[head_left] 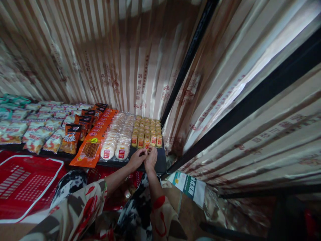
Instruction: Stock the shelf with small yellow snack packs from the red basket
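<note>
Small yellow snack packs with red labels (146, 134) stand in close rows at the right end of the black shelf (160, 162). Directly in front of these rows, my left hand (137, 158) and my right hand (150, 158) are side by side, almost touching. The fingers of both are curled closed at the tips. Whatever lies between them is too small or hidden to make out. Left of the yellow packs, round white crackers in clear wrap (121, 151) lie in two rows.
Further left are an orange packet strip (90, 150), dark orange snack bags (70, 139) and several pale snack bags (37, 137). A red basket (17, 187) stands below the shelf. Black poles (185, 63) and striped sheeting (112, 60) close in behind and right.
</note>
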Demonstrator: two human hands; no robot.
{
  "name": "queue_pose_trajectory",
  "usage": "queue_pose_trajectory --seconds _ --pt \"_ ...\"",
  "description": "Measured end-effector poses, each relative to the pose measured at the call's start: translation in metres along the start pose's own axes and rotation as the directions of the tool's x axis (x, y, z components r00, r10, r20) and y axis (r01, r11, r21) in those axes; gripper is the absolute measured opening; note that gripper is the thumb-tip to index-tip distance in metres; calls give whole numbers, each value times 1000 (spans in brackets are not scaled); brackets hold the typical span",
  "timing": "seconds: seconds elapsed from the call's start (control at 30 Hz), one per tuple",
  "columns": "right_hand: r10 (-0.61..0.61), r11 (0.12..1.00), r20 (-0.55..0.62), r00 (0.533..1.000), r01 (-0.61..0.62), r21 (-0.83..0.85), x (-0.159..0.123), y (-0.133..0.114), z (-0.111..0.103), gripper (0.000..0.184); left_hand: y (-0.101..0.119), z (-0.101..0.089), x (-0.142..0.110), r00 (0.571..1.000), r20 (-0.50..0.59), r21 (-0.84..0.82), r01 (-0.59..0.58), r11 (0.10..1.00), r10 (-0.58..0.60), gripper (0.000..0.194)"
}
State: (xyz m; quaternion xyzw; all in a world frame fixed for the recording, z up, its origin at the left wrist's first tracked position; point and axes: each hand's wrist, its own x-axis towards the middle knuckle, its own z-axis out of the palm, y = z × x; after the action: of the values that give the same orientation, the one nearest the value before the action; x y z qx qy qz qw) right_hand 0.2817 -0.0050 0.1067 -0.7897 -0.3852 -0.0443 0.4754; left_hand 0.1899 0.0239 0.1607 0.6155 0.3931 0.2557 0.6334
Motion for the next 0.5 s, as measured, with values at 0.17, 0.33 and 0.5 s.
queue_pose_trajectory --seconds 0.17,0.33,0.5 --pt "63 997 10 998 -64 46 -1 0 -4 17 -3 4 1 1000 20 -49 -20 999 21 36" --pt "67 995 22 998 -68 74 -1 -2 -5 16 3 1 4 998 41 9 -55 998 54 37" --pt "70 991 22 997 -72 112 -2 0 -3 20 7 0 1 997 7 67 -72 995 72 42"
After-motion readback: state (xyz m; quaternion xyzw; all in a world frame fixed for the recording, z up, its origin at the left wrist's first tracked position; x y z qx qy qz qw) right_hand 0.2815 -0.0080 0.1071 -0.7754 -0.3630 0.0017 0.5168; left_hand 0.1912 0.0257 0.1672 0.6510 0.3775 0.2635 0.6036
